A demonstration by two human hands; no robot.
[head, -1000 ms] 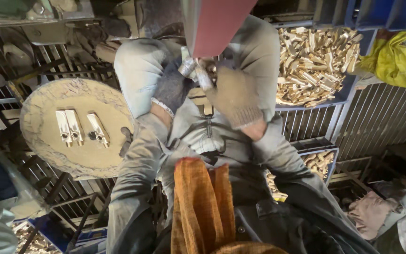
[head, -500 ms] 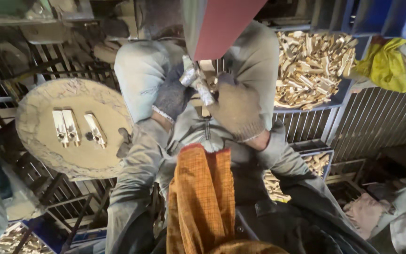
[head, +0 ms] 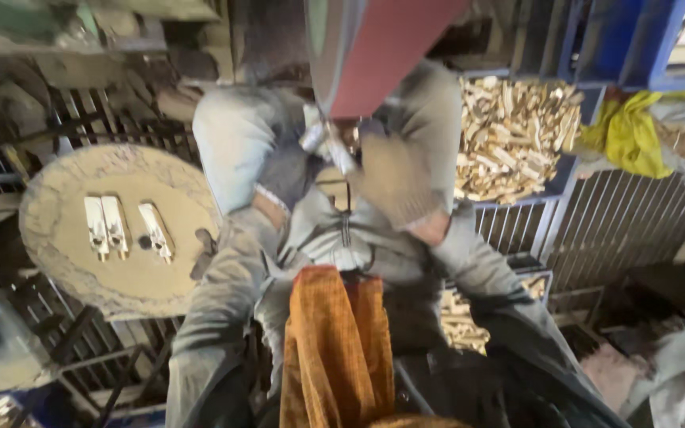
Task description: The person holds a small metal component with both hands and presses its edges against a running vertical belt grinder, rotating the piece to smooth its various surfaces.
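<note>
Both my gloved hands hold one small pale metal piece (head: 328,143) up against the red sanding belt (head: 382,55) that slants down from the top. My left hand (head: 287,170), in a dark glove, grips its left end. My right hand (head: 396,181), in a tan knitted glove, grips its right end. The piece touches the belt's lower edge, above my knees in grey trousers. An orange checked cloth (head: 334,349) hangs over my lap.
A round dusty disc (head: 65,261) at my left carries three pale metal pieces (head: 124,228). A blue crate (head: 568,170) at the right is heaped with several pale pieces (head: 513,135). A yellow cloth (head: 628,131) lies beyond it. Metal grating surrounds me.
The view has shifted slightly. My hands with the metal piece have stayed at the belt, with the piece turned a little between them.
</note>
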